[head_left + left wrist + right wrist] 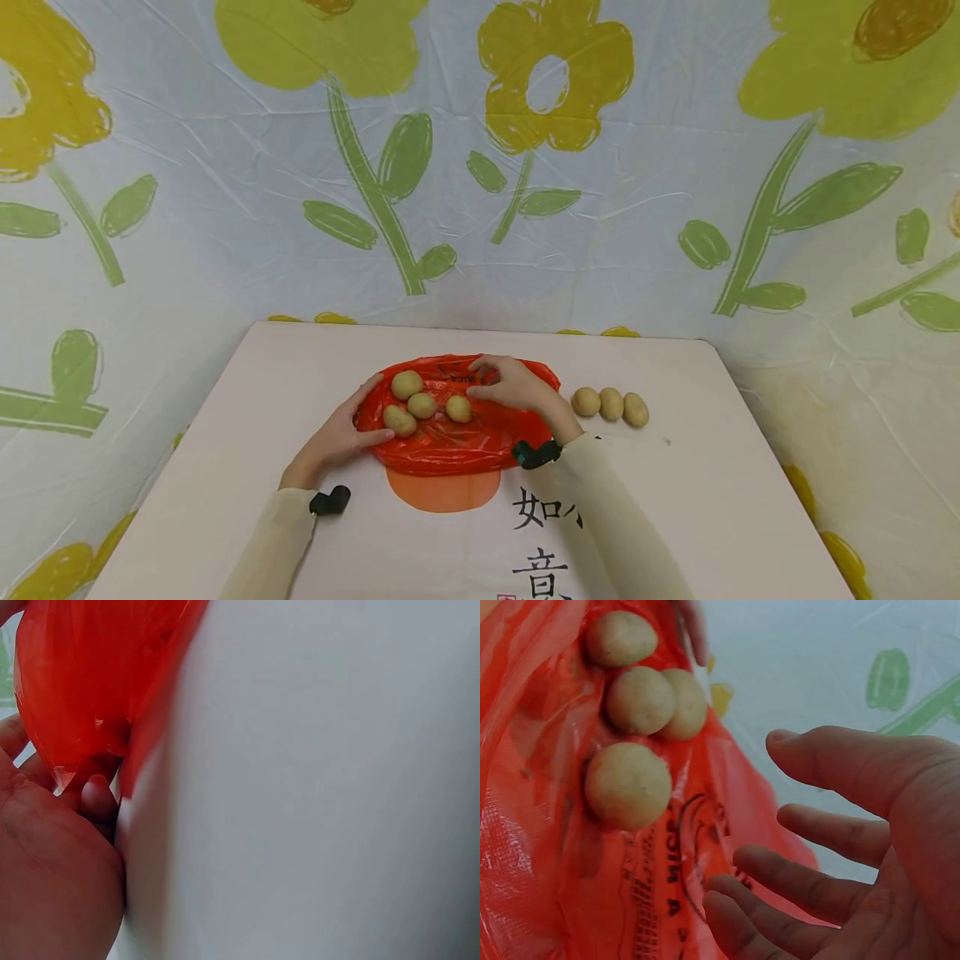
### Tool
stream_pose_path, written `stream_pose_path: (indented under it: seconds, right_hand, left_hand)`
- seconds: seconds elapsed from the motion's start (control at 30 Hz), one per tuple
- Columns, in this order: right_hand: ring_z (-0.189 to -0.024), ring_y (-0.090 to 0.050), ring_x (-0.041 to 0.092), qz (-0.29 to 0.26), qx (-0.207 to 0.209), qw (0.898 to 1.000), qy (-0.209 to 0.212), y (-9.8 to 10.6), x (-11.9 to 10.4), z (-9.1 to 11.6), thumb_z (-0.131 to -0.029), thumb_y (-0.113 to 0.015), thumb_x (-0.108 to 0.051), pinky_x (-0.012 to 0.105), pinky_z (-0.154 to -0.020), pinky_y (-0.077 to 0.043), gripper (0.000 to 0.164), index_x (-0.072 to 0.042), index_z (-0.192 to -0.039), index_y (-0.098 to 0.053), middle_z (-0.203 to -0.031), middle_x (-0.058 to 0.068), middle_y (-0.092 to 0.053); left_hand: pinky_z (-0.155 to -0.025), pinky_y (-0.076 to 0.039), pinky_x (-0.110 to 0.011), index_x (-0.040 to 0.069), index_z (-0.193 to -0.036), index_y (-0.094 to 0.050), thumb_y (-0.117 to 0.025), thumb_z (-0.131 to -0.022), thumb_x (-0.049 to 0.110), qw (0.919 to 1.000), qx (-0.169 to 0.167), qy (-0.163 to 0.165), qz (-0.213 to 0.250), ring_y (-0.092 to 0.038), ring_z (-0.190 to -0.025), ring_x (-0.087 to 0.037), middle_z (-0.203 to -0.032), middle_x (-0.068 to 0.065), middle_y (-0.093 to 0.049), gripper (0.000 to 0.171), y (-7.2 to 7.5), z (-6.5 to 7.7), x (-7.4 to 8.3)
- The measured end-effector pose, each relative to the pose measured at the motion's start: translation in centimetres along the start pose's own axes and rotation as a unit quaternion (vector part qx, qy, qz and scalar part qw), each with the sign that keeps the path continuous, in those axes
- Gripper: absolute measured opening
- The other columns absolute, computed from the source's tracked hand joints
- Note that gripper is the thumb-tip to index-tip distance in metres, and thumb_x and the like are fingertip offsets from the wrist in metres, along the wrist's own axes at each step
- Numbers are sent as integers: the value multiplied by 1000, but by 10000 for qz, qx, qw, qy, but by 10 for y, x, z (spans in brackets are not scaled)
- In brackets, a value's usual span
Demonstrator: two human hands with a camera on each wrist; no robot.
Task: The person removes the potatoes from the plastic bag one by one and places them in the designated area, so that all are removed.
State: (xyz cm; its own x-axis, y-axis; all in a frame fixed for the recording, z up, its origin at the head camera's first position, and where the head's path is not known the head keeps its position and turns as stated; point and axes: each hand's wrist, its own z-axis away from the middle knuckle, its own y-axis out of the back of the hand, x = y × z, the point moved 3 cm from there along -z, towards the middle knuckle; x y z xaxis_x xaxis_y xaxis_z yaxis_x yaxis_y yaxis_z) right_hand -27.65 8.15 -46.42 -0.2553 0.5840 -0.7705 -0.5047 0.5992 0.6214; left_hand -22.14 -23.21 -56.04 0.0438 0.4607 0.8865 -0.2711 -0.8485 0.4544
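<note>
A red plastic bag point(465, 450) lies spread on the table, with several potatoes point(422, 406) on it, also plain in the right wrist view. My left hand point(339, 432) rests along the bag's left edge, its thumb apart from the fingers and near the closest potato. In the left wrist view, red plastic point(82, 682) partly covers the fingers of that hand point(52, 855). Above the bag's right part hovers my right hand point(513, 385), fingers spread and slightly bent, holding nothing. A single potato point(628, 786) lies closest to it.
Three more potatoes point(611, 404) stand in a row on the table point(697, 483), right of the bag. Black characters point(540, 575) and an orange patch point(442, 492) mark the tabletop. A flower-printed cloth point(600, 250) hangs behind and at both sides.
</note>
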Motion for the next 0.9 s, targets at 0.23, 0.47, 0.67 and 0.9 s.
stream_pose_path:
  seconds: [0.23,0.47,0.67,0.9]
  right_hand:
    - [-122,-60,36,68,-228,9997,5,-10,8,-13,-94,-76,-24,47,-102,-53,50,-3,-137,-62,-132,20,-65]
    - [-116,-62,27,109,-674,9976,74,-20,15,-27,-93,-77,-25,43,-102,-54,49,-7,-137,-63,-130,13,-67]
    - [-116,-60,23,143,-903,9958,-36,-27,18,-30,-94,-76,-28,44,-105,-53,48,-11,-137,-64,-129,7,-67]
    - [-114,-59,21,3,-1047,9945,-87,-32,19,-30,-93,-77,-24,42,-104,-53,45,-11,-135,-65,-127,4,-67]
  left_hand:
    - [-121,-23,-69,29,-165,-22,-83,-83,42,10000,9,-5,-23,-16,-157,-42,-172,-10,-19,104,0,1,1]
    - [-121,-24,-69,31,-165,-22,-84,-82,43,10000,1,73,-5,-17,-157,-41,-172,-9,-20,105,-1,1,1]
    - [-121,-24,-70,31,-165,-22,-84,-82,42,10000,-12,90,34,-18,-157,-41,-172,-9,-21,104,0,3,2]
    - [-121,-26,-69,31,-165,-22,-83,-82,43,9999,-3,98,30,-18,-157,-41,-172,-10,-21,104,0,4,5]
